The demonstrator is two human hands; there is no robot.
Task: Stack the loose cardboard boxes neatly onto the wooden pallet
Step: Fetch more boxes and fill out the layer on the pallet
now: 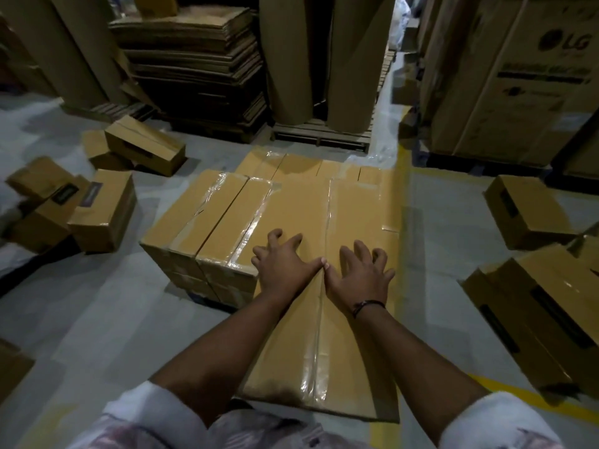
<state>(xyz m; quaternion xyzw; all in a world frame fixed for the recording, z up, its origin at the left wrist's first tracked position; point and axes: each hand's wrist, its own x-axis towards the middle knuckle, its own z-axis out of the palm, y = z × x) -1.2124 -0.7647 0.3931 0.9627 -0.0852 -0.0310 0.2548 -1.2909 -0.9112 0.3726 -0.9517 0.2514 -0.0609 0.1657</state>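
Boxes taped with clear film form a stack [207,222] in the middle of the frame, at least two layers deep on its left face. A long box [291,351], taped down its centre seam, runs from bottom centre up into that stack. Whether its near end rests on anything cannot be told.

Both hands lie palm down on the top of the long box, holding nothing. The left hand [285,264] sits left of the seam, fingers spread wide and bent at the tips against the cardboard. The right hand [359,270] sits right of the seam in the same wide, clawed spread, a dark band [368,306] on its wrist. The two thumbs touch over the seam.

Under the stack's lower left edge only a dark strip [207,301] shows; I cannot tell if it is the pallet. A wooden pallet [321,132] is plain at upper centre, under upright cardboard rolls [288,53].

Loose boxes lie on the grey floor: a tumbled group [103,209] at the left, two more [146,147] above it, one [525,212] at the right and a bigger one [544,319] at lower right. Flat cardboard sheets [194,59] are piled at upper centre-left, and a large LG carton [518,85] stands at upper right. A yellow line [403,228] runs along the floor just right of the stack.
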